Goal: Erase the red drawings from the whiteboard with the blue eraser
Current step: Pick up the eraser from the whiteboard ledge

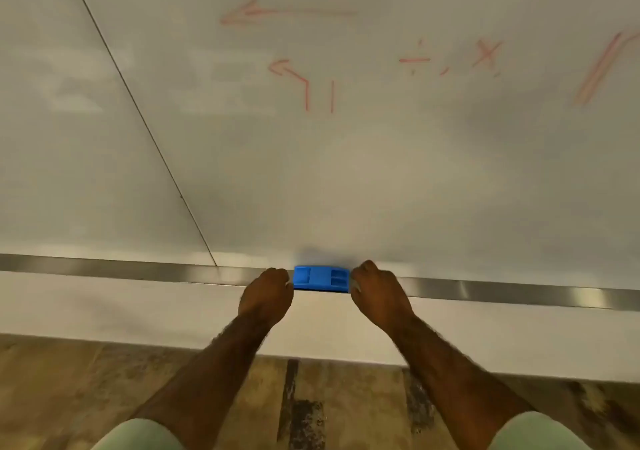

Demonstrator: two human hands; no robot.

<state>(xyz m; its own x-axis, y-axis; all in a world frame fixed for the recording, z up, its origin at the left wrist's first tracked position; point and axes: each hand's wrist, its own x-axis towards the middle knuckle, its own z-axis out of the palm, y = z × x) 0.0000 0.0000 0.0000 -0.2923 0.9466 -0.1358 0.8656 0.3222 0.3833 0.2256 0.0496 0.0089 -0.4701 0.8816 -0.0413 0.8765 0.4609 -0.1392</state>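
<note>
Both hands reach forward to the blue eraser point(321, 278), one at each end. Left hand point(267, 294) sits curled against the eraser's left end, fingers tucked; right hand point(377, 292) is curled the same way against the right end. Whether either hand truly grips the eraser or only touches it I cannot tell, since the fingertips are hidden behind the knuckles.

From the head view, the eraser lies lengthwise on the metal tray point(138, 269) that runs along the bottom edge of the whiteboard point(346, 172). Its back faces up, showing moulded recesses.

Red drawings remain on the board well above the hands: a long left-pointing arrow point(252, 13), a bent arrow point(294, 75) with a short vertical stroke point(332, 96) beside it, a division sign point(415, 59), a cross point(487, 54), and thick slanted strokes point(599, 69) at the right edge. A thin dark seam point(138, 114) runs diagonally across the board's left part.

Below the tray are a white wall strip point(104, 307) and patterned floor point(173, 380). Pale green sleeves point(138, 435) show at the bottom.
</note>
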